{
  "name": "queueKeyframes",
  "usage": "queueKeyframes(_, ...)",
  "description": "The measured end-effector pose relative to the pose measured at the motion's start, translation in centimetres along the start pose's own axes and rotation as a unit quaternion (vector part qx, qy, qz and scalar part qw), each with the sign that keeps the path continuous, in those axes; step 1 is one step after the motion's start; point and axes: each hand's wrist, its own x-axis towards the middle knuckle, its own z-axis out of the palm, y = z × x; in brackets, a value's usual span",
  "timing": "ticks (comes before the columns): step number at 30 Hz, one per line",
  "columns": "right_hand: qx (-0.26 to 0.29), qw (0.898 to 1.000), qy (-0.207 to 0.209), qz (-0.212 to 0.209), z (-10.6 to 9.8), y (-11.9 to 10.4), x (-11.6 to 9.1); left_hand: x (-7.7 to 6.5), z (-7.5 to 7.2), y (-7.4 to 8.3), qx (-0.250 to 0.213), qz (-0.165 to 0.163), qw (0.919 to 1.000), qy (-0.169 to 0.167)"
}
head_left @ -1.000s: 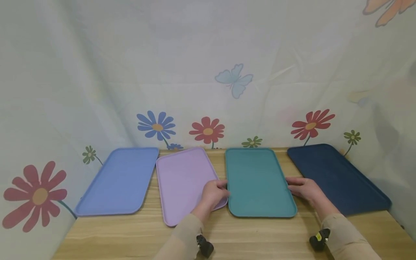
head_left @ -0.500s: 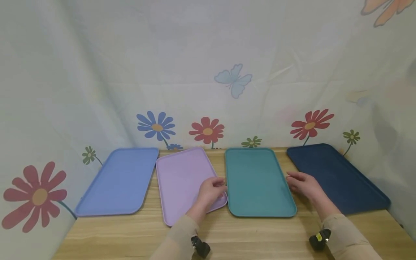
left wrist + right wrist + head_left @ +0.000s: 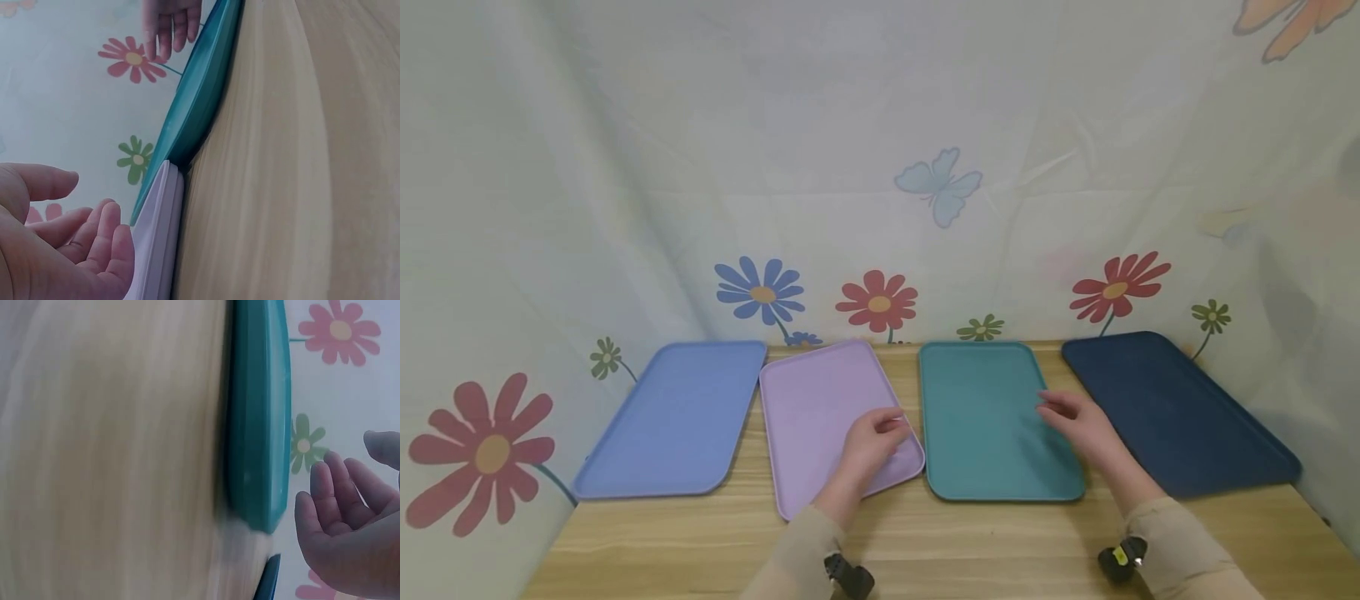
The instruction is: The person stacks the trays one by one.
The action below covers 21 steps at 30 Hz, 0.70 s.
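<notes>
Four trays would be a count, so I name each: a periwinkle tray (image 3: 681,417) at the left, a lilac tray (image 3: 812,408), a teal tray (image 3: 985,417) and a navy tray (image 3: 1180,417) at the right. My left hand (image 3: 868,442) hovers over the lilac tray's right part, fingers loosely bent and holding nothing. Over the right edge of the teal tray is my right hand (image 3: 1078,425), its fingers relaxed and nothing in them. Both wrist views show the bare palms with the fingers apart from the tray rims.
The trays lie on a wooden table (image 3: 940,550) against a pale curtain (image 3: 820,150) printed with flowers and a butterfly. The lilac tray sits slightly turned, its near right corner at the teal tray's edge.
Both hands have come off the teal tray's sides. The left hand has moved left over the lilac tray; the right first lifted, then moved left over the teal tray. The trays stay put.
</notes>
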Motion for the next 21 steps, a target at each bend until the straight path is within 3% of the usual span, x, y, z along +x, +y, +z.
queueKeyframes(11, 0.052, 0.998, -0.017, -0.005, 2.4, -1.4, 0.4, -0.4, -2.4, 0.2, 0.017, -0.013, 0.9991, 0.036)
queueKeyframes(21, 0.094, 0.995, -0.045, -0.011, 5.0, -2.8, 0.5, -0.9, -5.0, 0.1, -0.021, -0.022, 0.9980, 0.056)
